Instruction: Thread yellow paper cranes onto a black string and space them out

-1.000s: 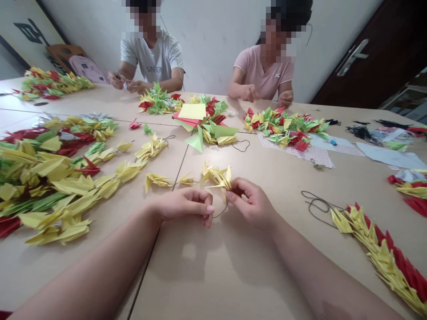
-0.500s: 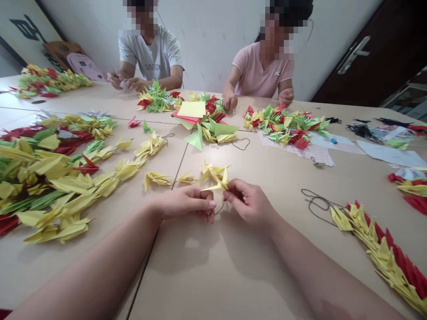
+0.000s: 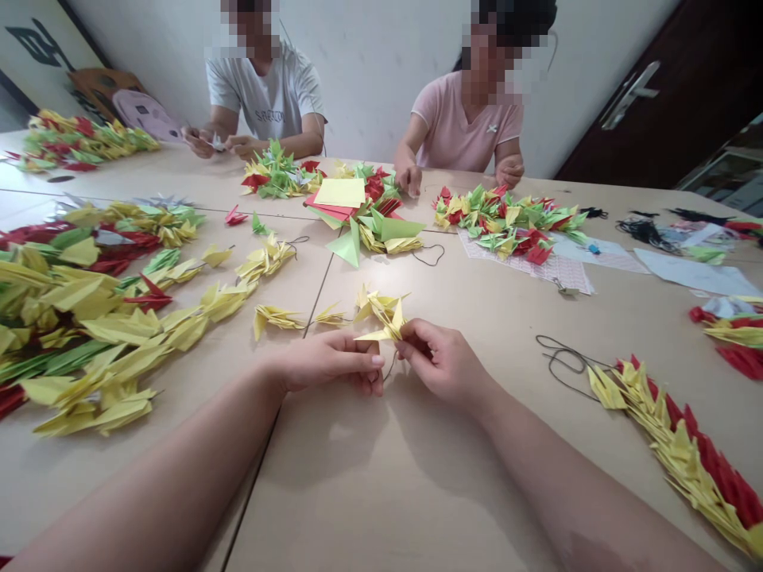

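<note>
My left hand (image 3: pixel 334 361) and my right hand (image 3: pixel 438 357) meet at the middle of the table, both closed in a pinch. Between them they hold a yellow paper crane (image 3: pixel 385 324) at the near end of a strand of yellow cranes (image 3: pixel 271 316) that trails left across the table. A thin dark string (image 3: pixel 390 367) hangs between my fingers. The right fingertips pinch the crane's near tip; the left thumb and fingers close just beside it.
Heaps of yellow, red and green paper cranes (image 3: pixel 71 302) fill the left. A red and yellow strand (image 3: pixel 679 445) with a loose black string (image 3: pixel 560 361) lies at right. Two people sit opposite, folding beside crane piles (image 3: pixel 506 222) and square papers (image 3: pixel 342 195).
My hands have drawn closer together and the yellow crane has come down into both pinches. The person in pink has reached a hand to the middle pile.
</note>
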`<move>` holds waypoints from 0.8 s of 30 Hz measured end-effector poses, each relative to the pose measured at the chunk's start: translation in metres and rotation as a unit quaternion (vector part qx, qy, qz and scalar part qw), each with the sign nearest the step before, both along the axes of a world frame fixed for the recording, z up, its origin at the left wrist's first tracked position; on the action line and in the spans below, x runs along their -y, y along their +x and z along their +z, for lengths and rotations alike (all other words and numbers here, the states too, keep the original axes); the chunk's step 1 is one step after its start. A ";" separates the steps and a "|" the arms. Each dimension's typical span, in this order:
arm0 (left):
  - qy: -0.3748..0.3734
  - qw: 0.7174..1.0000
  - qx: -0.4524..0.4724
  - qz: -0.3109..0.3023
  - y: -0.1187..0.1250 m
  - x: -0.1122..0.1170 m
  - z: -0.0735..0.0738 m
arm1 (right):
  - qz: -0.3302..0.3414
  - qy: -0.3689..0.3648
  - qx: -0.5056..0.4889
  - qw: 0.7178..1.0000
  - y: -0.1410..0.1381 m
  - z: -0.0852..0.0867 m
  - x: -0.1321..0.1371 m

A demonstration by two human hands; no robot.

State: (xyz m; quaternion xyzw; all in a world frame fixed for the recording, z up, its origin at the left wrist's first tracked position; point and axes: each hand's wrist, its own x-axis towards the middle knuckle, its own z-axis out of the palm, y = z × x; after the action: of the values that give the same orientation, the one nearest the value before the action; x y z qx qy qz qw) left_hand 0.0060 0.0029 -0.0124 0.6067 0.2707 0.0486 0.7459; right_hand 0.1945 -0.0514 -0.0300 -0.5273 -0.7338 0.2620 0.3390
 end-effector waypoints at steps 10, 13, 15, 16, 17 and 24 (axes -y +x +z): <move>-0.007 1.000 -0.005 0.007 -0.001 -0.001 0.000 | 0.014 0.014 0.021 1.000 0.000 0.000 0.000; 0.000 1.000 -0.014 0.011 -0.001 0.000 0.001 | 0.014 0.012 0.021 1.000 0.000 0.001 0.000; 0.004 1.000 -0.016 0.012 0.000 0.000 0.001 | 0.014 0.010 0.020 1.000 0.000 0.001 0.000; 0.005 1.000 -0.014 0.013 0.000 0.001 0.001 | 0.015 0.010 0.019 1.000 0.000 0.001 0.000; 0.005 1.000 -0.012 0.012 0.000 0.001 0.001 | 0.015 0.009 0.019 1.000 -0.001 0.001 0.000; -0.008 1.000 -0.009 0.018 0.001 0.000 0.002 | 0.016 0.014 0.015 1.000 -0.001 0.002 0.000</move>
State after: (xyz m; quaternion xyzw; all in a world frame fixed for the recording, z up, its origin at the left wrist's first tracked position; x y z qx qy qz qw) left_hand 0.0065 0.0024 -0.0107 0.5959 0.2882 0.0542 0.7476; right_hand 0.1938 -0.0511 -0.0277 -0.5148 -0.7503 0.2497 0.3312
